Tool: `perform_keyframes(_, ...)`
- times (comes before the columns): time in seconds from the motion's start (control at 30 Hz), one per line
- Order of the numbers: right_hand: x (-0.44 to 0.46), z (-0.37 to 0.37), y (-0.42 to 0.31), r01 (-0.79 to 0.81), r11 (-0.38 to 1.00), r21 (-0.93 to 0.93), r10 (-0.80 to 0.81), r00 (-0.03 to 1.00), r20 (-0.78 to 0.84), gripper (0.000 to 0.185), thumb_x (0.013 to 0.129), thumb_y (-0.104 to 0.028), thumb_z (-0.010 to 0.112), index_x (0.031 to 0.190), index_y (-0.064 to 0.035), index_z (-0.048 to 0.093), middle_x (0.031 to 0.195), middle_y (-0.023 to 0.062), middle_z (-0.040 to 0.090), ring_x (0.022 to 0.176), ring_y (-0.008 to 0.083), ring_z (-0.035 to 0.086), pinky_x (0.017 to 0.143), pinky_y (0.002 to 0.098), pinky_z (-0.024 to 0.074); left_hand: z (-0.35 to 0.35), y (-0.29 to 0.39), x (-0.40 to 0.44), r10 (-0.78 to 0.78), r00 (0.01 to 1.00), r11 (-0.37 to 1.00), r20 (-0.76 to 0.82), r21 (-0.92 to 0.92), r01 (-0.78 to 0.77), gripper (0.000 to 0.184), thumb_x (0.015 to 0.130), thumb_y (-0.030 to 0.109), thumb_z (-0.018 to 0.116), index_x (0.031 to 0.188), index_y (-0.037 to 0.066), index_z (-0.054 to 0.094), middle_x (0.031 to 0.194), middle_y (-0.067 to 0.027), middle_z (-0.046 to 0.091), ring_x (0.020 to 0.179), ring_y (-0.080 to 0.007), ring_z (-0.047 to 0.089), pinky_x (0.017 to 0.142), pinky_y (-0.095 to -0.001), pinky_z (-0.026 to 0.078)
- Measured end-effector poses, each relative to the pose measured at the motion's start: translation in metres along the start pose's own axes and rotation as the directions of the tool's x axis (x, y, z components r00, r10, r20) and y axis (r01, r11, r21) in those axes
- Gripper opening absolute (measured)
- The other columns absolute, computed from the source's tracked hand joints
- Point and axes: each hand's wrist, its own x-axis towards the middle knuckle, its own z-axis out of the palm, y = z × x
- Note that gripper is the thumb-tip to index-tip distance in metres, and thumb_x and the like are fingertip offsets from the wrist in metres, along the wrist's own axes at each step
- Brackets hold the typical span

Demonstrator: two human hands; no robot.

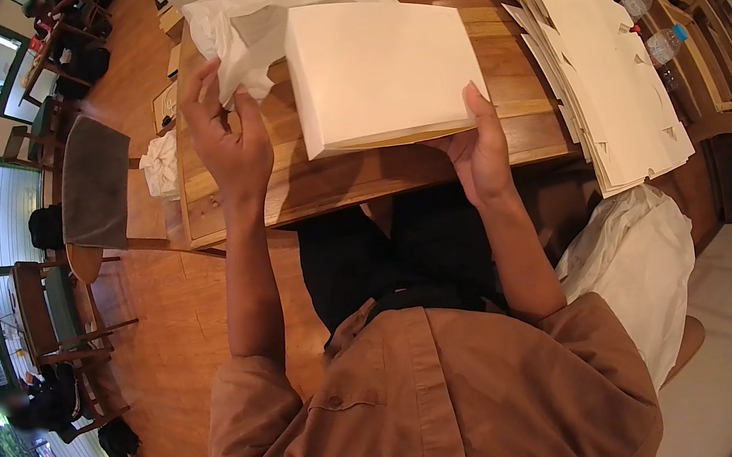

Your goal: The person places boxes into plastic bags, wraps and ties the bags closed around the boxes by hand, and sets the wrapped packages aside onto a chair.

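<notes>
A white cardboard box (384,67) is tilted above the near part of the wooden table. My right hand (478,149) grips its lower right corner, thumb on the front face and the other fingers underneath, mostly hidden. To the left of the box, my left hand (230,140) is raised with its fingers curved and apart. Its fingertips are at the edge of a crumpled white plastic bag (224,25), which lies behind the box; whether they touch it is hard to make out.
Flat white cardboard pieces (607,58) are stacked at the table's (519,125) right side. Beyond them are plastic bottles with blue caps (664,46). A large white bag (643,257) sits low on my right. A grey-backed chair (97,185) stands left of the table.
</notes>
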Motion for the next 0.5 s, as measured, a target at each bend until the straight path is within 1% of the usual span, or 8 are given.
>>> perform_keyframes(0.07, 0.003, 0.004, -0.001, 0.002, 1.000, 0.001, -0.002, 1.000, 0.013, 0.057, 0.101, -0.046, 0.050, 0.138, -0.0031, 0.048, 0.123, 0.0118, 0.062, 0.108, 0.0203, 0.063, 0.085, 0.0372, 0.0573, -0.002, 0.007, 0.000, -0.056, 0.992, 0.998, 0.115, 0.011, 0.055, 0.042, 0.098, -0.004, 0.052, 0.138, -0.001, 0.036, 0.142, -0.0238, 0.051, 0.115, -0.0179, 0.060, 0.087, -0.0240, 0.049)
perform_keyframes(0.1, 0.004, 0.005, -0.003, -0.046, 0.999, -0.026, 0.047, 0.998, 0.031, 0.059, 0.101, -0.048, 0.050, 0.139, -0.0031, 0.047, 0.124, 0.0127, 0.061, 0.109, 0.0207, 0.063, 0.085, 0.0370, 0.0577, -0.002, 0.007, 0.000, -0.056, 0.992, 0.998, 0.117, 0.012, 0.055, 0.042, 0.098, -0.004, 0.052, 0.138, -0.001, 0.036, 0.142, -0.0238, 0.051, 0.115, -0.0179, 0.060, 0.087, -0.0240, 0.049)
perform_keyframes(0.17, 0.008, 0.009, -0.006, -0.093, 0.994, -0.051, 0.096, 0.994, 0.047, 0.061, 0.101, -0.050, 0.050, 0.139, -0.0030, 0.046, 0.124, 0.0136, 0.060, 0.109, 0.0211, 0.063, 0.084, 0.0369, 0.0581, -0.002, 0.007, 0.002, 0.021, 0.986, 1.000, 0.164, 0.013, -0.024, 0.047, 0.099, -0.005, 0.050, 0.143, -0.001, 0.034, 0.148, -0.0231, 0.045, 0.127, -0.0211, 0.055, 0.095, -0.0267, 0.048)
perform_keyframes(0.23, 0.016, 0.012, -0.009, -0.129, 0.982, -0.137, 0.128, 0.992, -0.011, 0.062, 0.101, -0.051, 0.048, 0.138, -0.0015, 0.047, 0.121, 0.0135, 0.063, 0.107, 0.0214, 0.066, 0.084, 0.0377, 0.0588, -0.006, 0.004, 0.002, 0.038, 0.978, 0.999, 0.207, 0.004, -0.040, 0.049, 0.099, -0.005, 0.049, 0.144, 0.000, 0.033, 0.149, -0.0228, 0.043, 0.131, -0.0228, 0.051, 0.098, -0.0284, 0.047)
perform_keyframes(0.3, 0.023, 0.011, -0.009, -0.117, 0.978, -0.172, 0.113, 0.993, -0.031, 0.063, 0.101, -0.053, 0.049, 0.138, -0.0018, 0.047, 0.121, 0.0136, 0.063, 0.107, 0.0216, 0.065, 0.083, 0.0375, 0.0587, -0.008, 0.005, 0.000, 0.051, 0.966, 0.999, 0.255, -0.005, -0.052, 0.050, 0.099, -0.006, 0.048, 0.146, 0.000, 0.032, 0.151, -0.0226, 0.041, 0.136, -0.0244, 0.048, 0.102, -0.0300, 0.046)
perform_keyframes(0.37, 0.027, 0.012, -0.008, -0.105, 0.972, -0.209, 0.097, 0.994, -0.053, 0.065, 0.100, -0.055, 0.050, 0.138, -0.0021, 0.048, 0.122, 0.0136, 0.062, 0.106, 0.0219, 0.065, 0.083, 0.0374, 0.0586, -0.007, 0.008, -0.004, -0.038, 0.970, 0.986, 0.242, -0.148, 0.076, 0.052, 0.096, -0.007, 0.048, 0.146, 0.002, 0.036, 0.146, -0.0188, 0.047, 0.142, -0.0327, 0.042, 0.110, -0.0350, 0.039)
perform_keyframes(0.43, 0.028, 0.018, -0.006, -0.079, 0.952, -0.297, 0.053, 0.994, -0.097, 0.068, 0.100, -0.058, 0.049, 0.142, -0.0049, 0.043, 0.126, 0.0138, 0.058, 0.108, 0.0220, 0.062, 0.082, 0.0373, 0.0578, -0.005, 0.007, -0.008, -0.032, 0.964, 0.984, 0.265, -0.163, 0.078, 0.053, 0.096, -0.006, 0.048, 0.147, 0.002, 0.036, 0.147, -0.0195, 0.046, 0.142, -0.0326, 0.042, 0.109, -0.0350, 0.039)
perform_keyframes(0.5, 0.029, 0.022, -0.005, -0.054, 0.951, -0.303, 0.019, 0.993, -0.117, 0.068, 0.100, -0.058, 0.049, 0.144, -0.0065, 0.040, 0.128, 0.0141, 0.057, 0.109, 0.0224, 0.061, 0.082, 0.0372, 0.0571, -0.004, 0.008, -0.010, -0.024, 0.957, 0.981, 0.288, -0.179, 0.078, 0.053, 0.096, -0.006, 0.047, 0.147, 0.002, 0.035, 0.148, -0.0202, 0.045, 0.142, -0.0325, 0.043, 0.109, -0.0349, 0.040)
